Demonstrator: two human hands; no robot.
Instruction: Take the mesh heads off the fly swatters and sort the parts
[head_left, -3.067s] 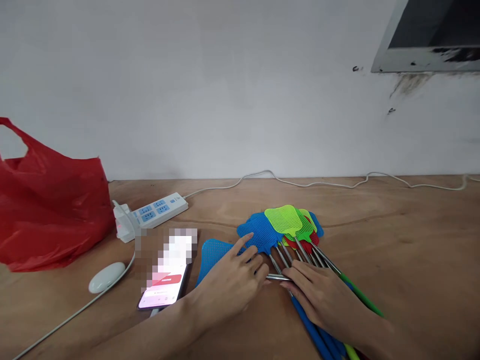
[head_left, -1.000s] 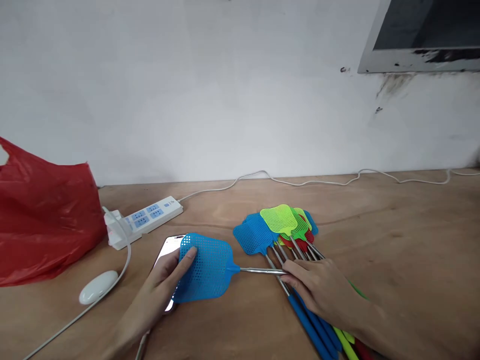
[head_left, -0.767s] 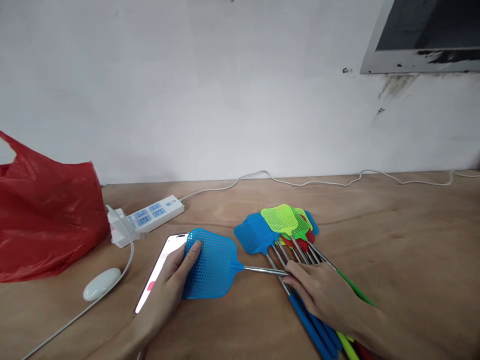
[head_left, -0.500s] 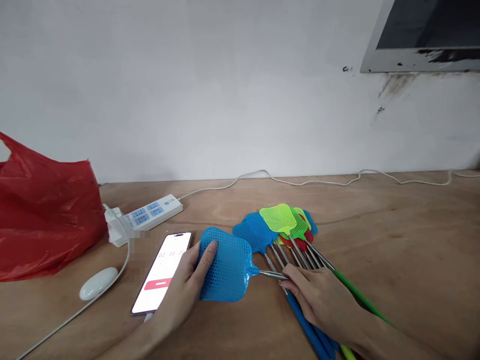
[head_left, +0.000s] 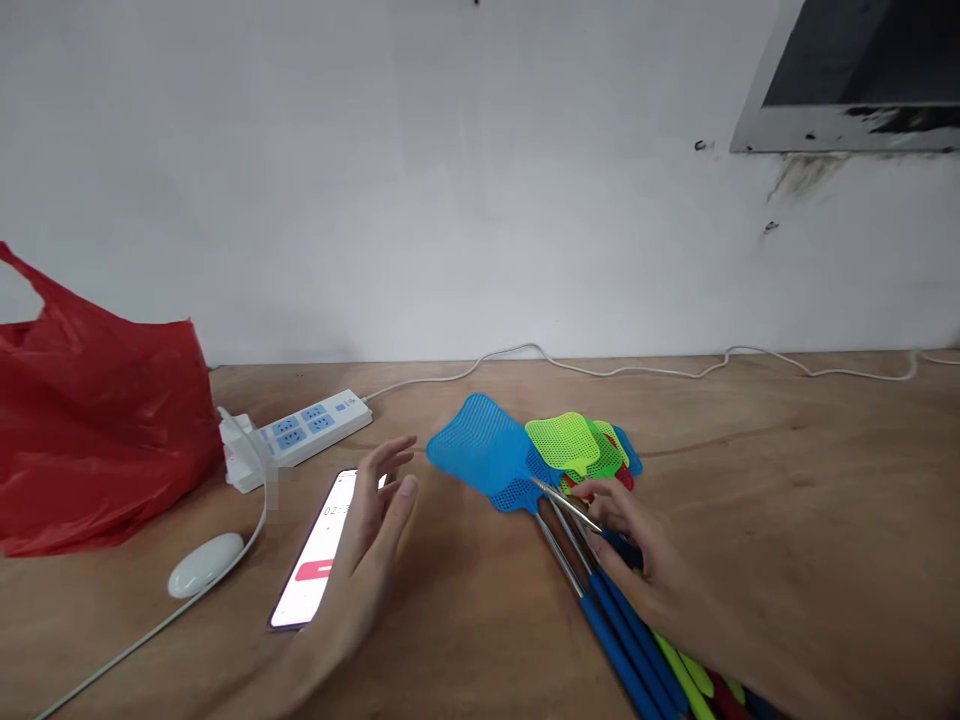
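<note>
Right hand point(head_left: 626, 535) pinching blue swatter point(head_left: 480, 445) at handle | axis near-right to far-left — head over swatter pile point(head_left: 566, 443) | left hand point(head_left: 371, 530) spread, just left

The single head-worn camera looks forward and down over the brown wooden tabletop point(head_left: 810, 520), facing the flat grey-white wall point(head_left: 480, 220) almost squarely. It sits near enough that the person's bare left hand point(head_left: 364, 565) and bare right hand point(head_left: 651, 570) show in the lower middle, while its view crops the red plastic bag point(head_left: 112, 430) at left and the grey-framed dark panel point(head_left: 870, 60) at upper right.
</note>
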